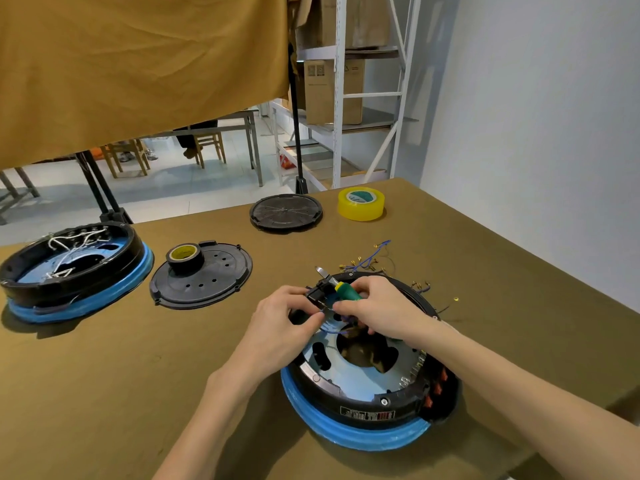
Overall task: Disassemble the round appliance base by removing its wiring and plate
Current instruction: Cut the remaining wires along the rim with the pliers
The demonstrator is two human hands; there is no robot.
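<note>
You are freeing the blue wire [334, 330] at the far rim of the round base [360, 386]. Your left hand [277, 323] pinches the wire; your right hand [372, 311] grips the screwdriver [346, 291]. Next, pull gently.

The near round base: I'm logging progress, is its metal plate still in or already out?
Still in. The silvery metal plate sits inside the round base, a screw visible at its front edge.
</note>
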